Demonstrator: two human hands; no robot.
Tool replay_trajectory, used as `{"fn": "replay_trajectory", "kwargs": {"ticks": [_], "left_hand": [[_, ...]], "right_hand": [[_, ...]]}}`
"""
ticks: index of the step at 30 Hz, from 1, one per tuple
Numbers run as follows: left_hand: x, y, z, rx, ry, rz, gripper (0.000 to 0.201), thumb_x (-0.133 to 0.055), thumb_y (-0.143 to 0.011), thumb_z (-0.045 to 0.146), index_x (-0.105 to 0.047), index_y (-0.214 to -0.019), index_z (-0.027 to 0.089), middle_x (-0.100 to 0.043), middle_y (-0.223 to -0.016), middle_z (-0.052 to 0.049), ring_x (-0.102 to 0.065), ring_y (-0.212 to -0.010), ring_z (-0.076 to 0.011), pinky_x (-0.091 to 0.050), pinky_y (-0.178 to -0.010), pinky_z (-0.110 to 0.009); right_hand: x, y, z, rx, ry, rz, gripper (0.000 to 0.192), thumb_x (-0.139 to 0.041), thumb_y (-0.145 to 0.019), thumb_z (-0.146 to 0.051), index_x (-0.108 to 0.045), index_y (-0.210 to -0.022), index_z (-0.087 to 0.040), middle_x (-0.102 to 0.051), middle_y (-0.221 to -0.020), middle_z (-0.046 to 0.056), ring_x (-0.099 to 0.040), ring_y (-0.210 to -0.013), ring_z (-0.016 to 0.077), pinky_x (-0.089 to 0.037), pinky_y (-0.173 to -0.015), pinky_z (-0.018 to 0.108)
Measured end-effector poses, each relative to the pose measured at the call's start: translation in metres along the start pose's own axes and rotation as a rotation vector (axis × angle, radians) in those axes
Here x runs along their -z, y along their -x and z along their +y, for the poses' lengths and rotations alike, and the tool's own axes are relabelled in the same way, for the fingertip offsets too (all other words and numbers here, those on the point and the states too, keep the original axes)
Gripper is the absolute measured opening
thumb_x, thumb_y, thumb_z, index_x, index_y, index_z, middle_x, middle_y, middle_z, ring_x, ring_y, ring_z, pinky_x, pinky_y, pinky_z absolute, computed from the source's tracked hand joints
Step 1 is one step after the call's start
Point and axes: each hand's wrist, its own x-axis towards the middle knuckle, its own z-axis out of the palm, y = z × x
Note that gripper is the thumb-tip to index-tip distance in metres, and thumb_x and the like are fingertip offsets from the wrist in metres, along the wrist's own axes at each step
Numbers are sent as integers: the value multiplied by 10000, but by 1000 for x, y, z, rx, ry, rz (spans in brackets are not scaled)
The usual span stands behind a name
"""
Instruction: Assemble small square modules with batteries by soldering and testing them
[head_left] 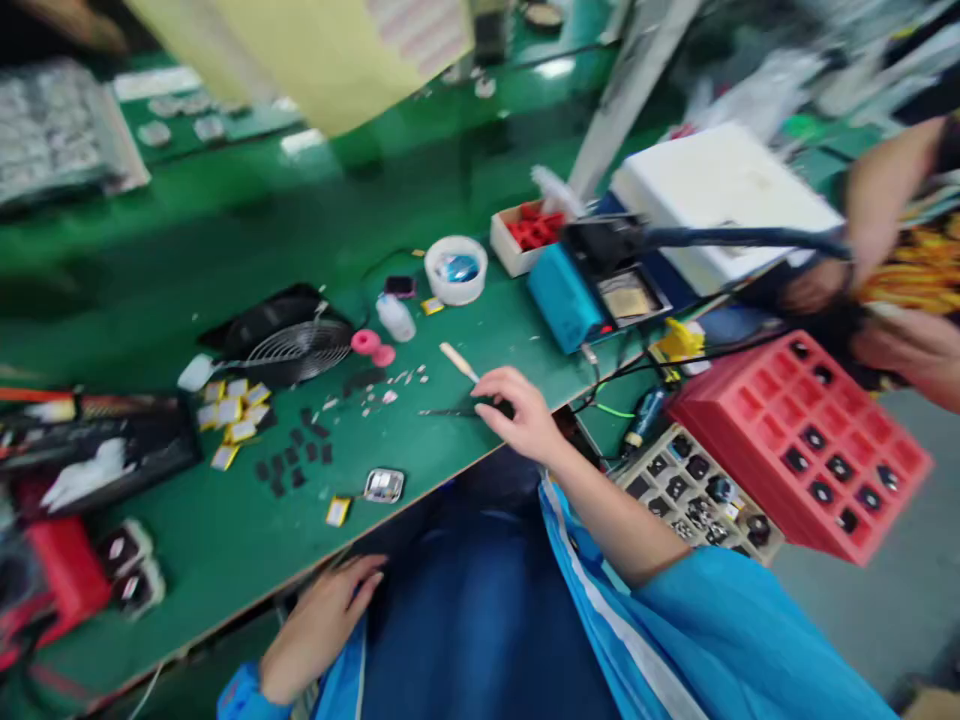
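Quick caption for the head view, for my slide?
Right hand reaches dark tweezers on green bench; left hand rests at its edge.

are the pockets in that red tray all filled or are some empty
Partly filled. The red tray holds dark parts in its pockets nearest the person and along its right side; the pockets nearer the bench show only red.

An electronics assembly workshop, judging by the long green worktop strewn with small black pads, yellow-backed pieces and a little metal part. Fitted out with a blue soldering station, a small fan, a roll of tape and red and beige compartment trays of small components. Shared with another person's hands at the neighbouring station
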Motion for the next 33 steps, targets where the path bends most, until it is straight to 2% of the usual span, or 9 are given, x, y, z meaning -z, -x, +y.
{"fn": "replay_trajectory", "kwargs": {"ticks": [3, 4, 6, 8, 13, 19, 23, 27, 33], "left_hand": [[13, 20, 16, -208, 218, 31, 222, -540, -1030, 358, -752, -1023, 290, -760, -889, 20, -726, -793, -141, -595, -742, -235], [19, 18, 22, -279, 264, 140, 194, -553, -1025, 295, -747, -1039, 292, -752, -862, 27, -715, -772, -125, -579, -716, -213], [27, 5, 26, -290, 205, 541, 157, -628, -974, 202, -726, -1078, 266, -756, -958, -3, -717, -920, -158, -580, -854, -268], [27, -13, 21, -294, 63, 690, 247, -659, -939, 173, -698, -1168, 258, -757, -1119, -35, -675, -1166, -232, -533, -1047, -394], [9, -41, 0, -313, -67, 639, 467, -599, -947, 154, -545, -1403, 237, -691, -1359, -76, -563, -1379, -287, -415, -1181, -537], [3, -50, 3, -329, -12, 737, 129, -702, -950, 260, -662, -1065, 218, -775, -1133, -52, -701, -1143, -249, -494, -1066, -478], [2, -51, 5, -350, 18, 703, 123, -710, -944, 251, -630, -859, 214, -779, -1140, -44, -708, -1123, -236, -511, -1050, -478], [1, -47, 3, -386, 40, 704, 115, -685, -953, 207, -608, -867, 199, -740, -1263, -95, -701, -1184, -228, -518, -1094, -476], [-1, -47, 1, -421, 49, 736, 55, -693, -943, 161, -651, -936, 196, -778, -1166, -82, -722, -1156, -220, -541, -1072, -452]], "right_hand": [[-5, 0, -2, 14, 164, -69, 220, -713, -907, -337, -645, -1080, -219, -645, -1072, 97, -612, -970, 245, -523, -799, 378], [-6, -1, -3, 21, 248, -119, 248, -740, -890, -361, -640, -1069, -222, -642, -1043, 91, -603, -969, 258, -518, -824, 396], [-8, -2, -7, 34, 425, -216, 238, -753, -881, -372, -639, -1025, -221, -637, -1004, 91, -582, -959, 280, -499, -852, 424], [-8, -4, -10, 42, 547, -295, 150, -714, -910, -337, -637, -961, -219, -634, -961, 92, -570, -917, 281, -484, -832, 422], [0, -6, -18, 1, 504, -350, 182, -635, -949, -279, -604, -780, -219, -627, -786, 46, -579, -759, 218, -472, -716, 352], [-20, 9, -36, -250, 40, -79, 153, -711, -912, -354, -637, -929, -221, -652, -713, -34, -558, -526, 104, -452, -508, 244], [-32, 18, -37, -218, -171, -101, 175, -783, -870, -310, -704, -1005, -233, -731, -873, 2, -701, -687, 132, -584, -640, 270], [-26, 20, -30, -195, -159, -173, 49, -813, -839, -233, -771, -864, -229, -764, -850, 25, -730, -790, 173, -610, -708, 308], [-44, 27, -44, -187, -412, -217, 134, -741, -893, -137, -775, -950, -254, -817, -953, 30, -783, -988, 222, -633, -907, 399]]}}
